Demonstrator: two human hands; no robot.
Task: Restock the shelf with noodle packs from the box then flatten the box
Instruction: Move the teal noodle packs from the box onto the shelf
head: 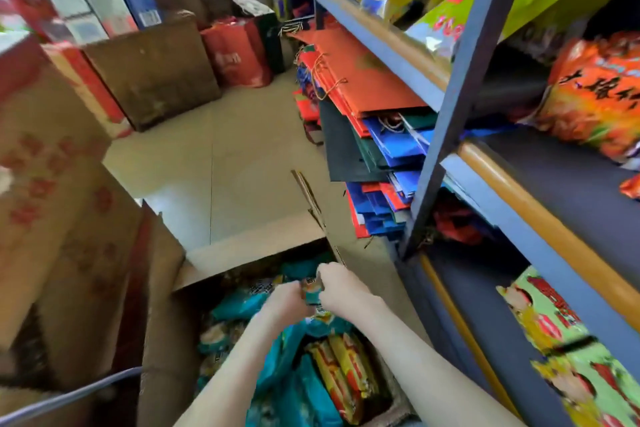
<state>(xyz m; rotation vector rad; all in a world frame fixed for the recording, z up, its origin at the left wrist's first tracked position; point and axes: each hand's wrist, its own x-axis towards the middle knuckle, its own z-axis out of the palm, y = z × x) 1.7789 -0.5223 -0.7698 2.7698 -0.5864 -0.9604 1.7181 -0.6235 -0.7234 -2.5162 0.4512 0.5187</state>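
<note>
Nearest, the left hand (pixel 285 302) and right hand (pixel 341 291) both grip one teal noodle pack (pixel 311 291) above the open box (pixel 256 253). A blue shelf (pixel 450 114) stands to the right.

motion blur smears the noodle pack (pixel 312 292) pinched between the left hand (pixel 287 300) and right hand (pixel 341 291), so its print cannot be read and the fingertips behind it are lost. the box (pixel 249 255) runs off the bottom edge, both forearms (pixel 408 350) covering part of its contents. the shelf (pixel 450 121) and an orange pack (pixel 595 94) on it are cut by the right edge.
</note>
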